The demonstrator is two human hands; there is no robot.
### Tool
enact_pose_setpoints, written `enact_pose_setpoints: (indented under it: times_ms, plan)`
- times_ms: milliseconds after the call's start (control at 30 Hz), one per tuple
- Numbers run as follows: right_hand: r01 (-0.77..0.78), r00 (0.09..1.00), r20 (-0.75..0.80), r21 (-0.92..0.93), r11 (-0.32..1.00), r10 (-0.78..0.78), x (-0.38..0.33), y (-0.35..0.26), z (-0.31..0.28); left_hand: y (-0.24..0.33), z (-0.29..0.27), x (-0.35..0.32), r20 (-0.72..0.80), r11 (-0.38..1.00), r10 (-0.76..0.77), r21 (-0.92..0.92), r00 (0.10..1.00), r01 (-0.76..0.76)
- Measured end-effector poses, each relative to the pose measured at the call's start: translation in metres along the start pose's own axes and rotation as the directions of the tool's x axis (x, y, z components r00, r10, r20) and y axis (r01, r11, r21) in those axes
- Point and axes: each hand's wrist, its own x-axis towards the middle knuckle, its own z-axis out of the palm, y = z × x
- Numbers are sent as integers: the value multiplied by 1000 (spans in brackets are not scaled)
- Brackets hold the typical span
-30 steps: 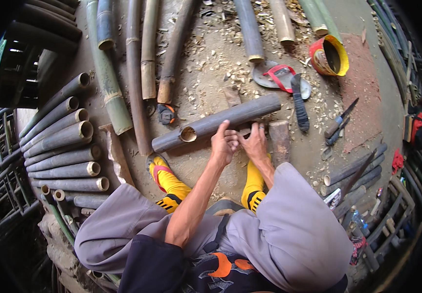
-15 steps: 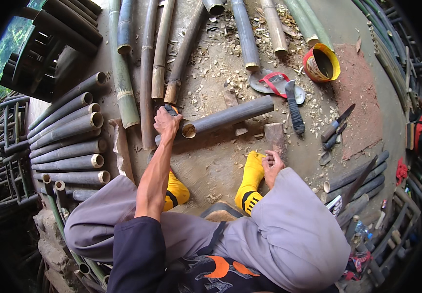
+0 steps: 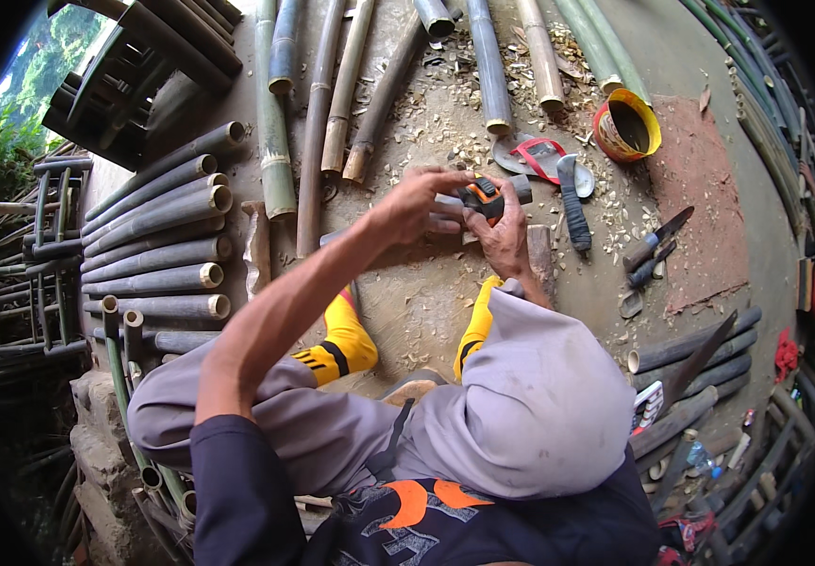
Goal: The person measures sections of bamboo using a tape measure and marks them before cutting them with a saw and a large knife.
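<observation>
Tape measure (image 3: 483,196), orange-black, pinched between left hand (image 3: 414,206) and right hand (image 3: 502,236) over bamboo pole (image 3: 520,189). Probably light, rigid, compact; best gripped by case sides, fingers closed.

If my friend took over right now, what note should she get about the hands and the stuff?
Left hand: raised over the bamboo pole, fingertips at the small orange-and-black tool, probably a tape measure.
Right hand: grips that tool from below.
Pole: lies across the ground in front of the yellow boots, mostly hidden by the hands.
Nearby: saw with dark handle, knives, yellow bucket.
Done: tool picked up.
Left: no mark or cut visible on the pole.
</observation>
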Motion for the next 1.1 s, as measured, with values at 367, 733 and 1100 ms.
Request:
enact_pose_setpoints:
  times_ms: [367, 733, 1100]
  plan:
    - [338, 928, 240, -213, 917, -286, 1, -31, 27, 30, -60, -25, 55, 975, -147, 175, 988, 135]
    - [397, 864, 497, -573, 717, -82, -16, 43, 12, -188, -197, -52, -756, 871, -12, -330, 654, -364]
    - [390, 862, 502, -569, 724, -70, -13, 55, 24, -209, -189, 2, -891, 731, 4, -307, 454, -609]
